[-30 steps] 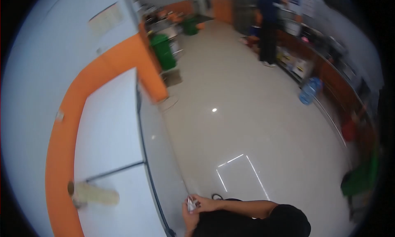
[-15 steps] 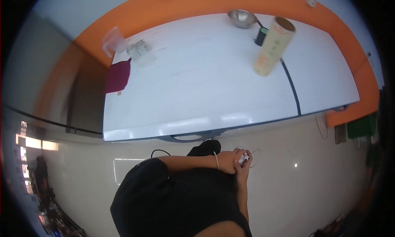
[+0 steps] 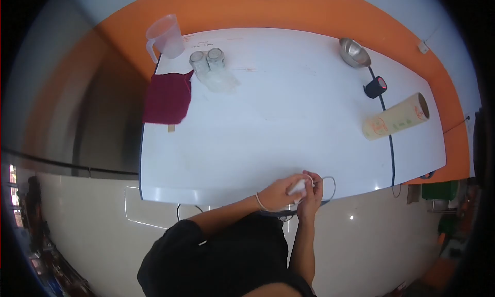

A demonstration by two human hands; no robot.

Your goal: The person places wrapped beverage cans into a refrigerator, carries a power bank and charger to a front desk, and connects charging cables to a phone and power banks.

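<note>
My left hand, with a pale band at its wrist, comes in from the left and is closed around a small white object. My right hand meets it from below, its fingers curled against the same object. A thin pale cord loops out to the right of my fingers. The exact kind of the white object is hidden by my fingers. Both hands are together over the front edge of the white table.
At the table's left are a clear plastic pitcher, two glass jars with clear plastic, and a maroon cloth. On the right are a metal bowl, a dark cylinder with a red ring and a large plastic-wrap roll.
My view has turned, shifting the table items. Both hands, still together on the white object, have risen from below the table's front edge to over it. The dark cylinder's ring went from green to red.
</note>
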